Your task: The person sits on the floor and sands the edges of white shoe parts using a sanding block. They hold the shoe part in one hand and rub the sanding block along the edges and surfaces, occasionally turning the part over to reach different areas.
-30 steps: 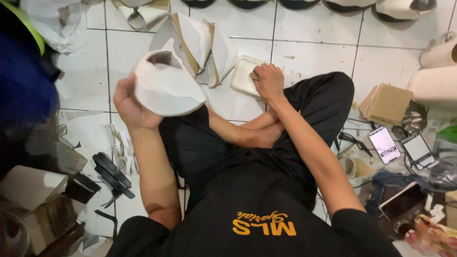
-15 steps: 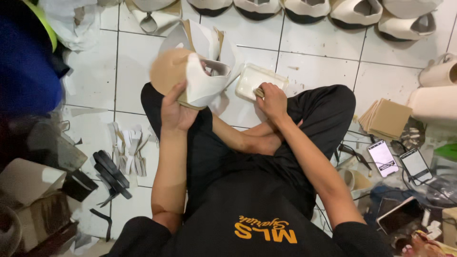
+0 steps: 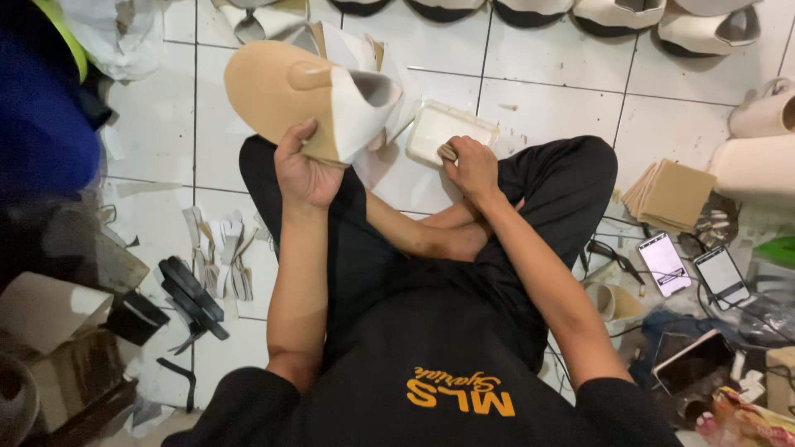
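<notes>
My left hand [image 3: 305, 170] grips a sandal [image 3: 306, 95] with a tan sole and a white upper, holding it up with the sole turned towards me. My right hand [image 3: 472, 165] reaches forward and pinches a small brown pad or brush at the edge of a white rectangular tray [image 3: 443, 128] on the tiled floor. I sit cross-legged in black clothes, with the tray just beyond my knees.
A row of finished white sandals [image 3: 621, 16] lines the far edge. White upper pieces [image 3: 219, 252] and black strips [image 3: 190, 290] lie at my left. At the right lie tan cardboard pieces [image 3: 671, 194], two phones [image 3: 691, 269] and rolls of material [image 3: 758, 141].
My left hand has turned the sandal from its white upper side to show the tan sole. The right hand has stayed at the tray.
</notes>
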